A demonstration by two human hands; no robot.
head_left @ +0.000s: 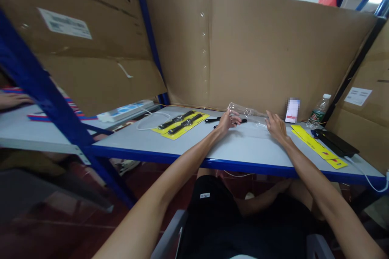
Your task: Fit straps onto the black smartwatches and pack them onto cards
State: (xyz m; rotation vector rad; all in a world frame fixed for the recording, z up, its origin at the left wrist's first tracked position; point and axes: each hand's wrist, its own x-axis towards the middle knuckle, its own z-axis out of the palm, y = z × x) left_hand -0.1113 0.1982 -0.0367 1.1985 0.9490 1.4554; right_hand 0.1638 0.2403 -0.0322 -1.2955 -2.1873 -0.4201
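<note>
A clear plastic piece (247, 111) stretches between my two hands above the table. Its left end is in the closed fingers of my left hand (228, 121), and my right hand (276, 126) grips its right end. Behind and below my left hand lie black tools (212, 120), partly hidden by the hand. Further left, two yellow cards (182, 124) lie side by side, each with a black tool and a clear cover on it. More yellow cards (317, 145) lie to the right of my right hand.
At the back right stand a phone (292, 111) and a bottle (318, 112). A black device (338, 143) with a white cable is at the right. A power strip (126, 111) lies at the left. Another person's hand (13, 100) shows at the far left. Cardboard (261, 48) walls the back.
</note>
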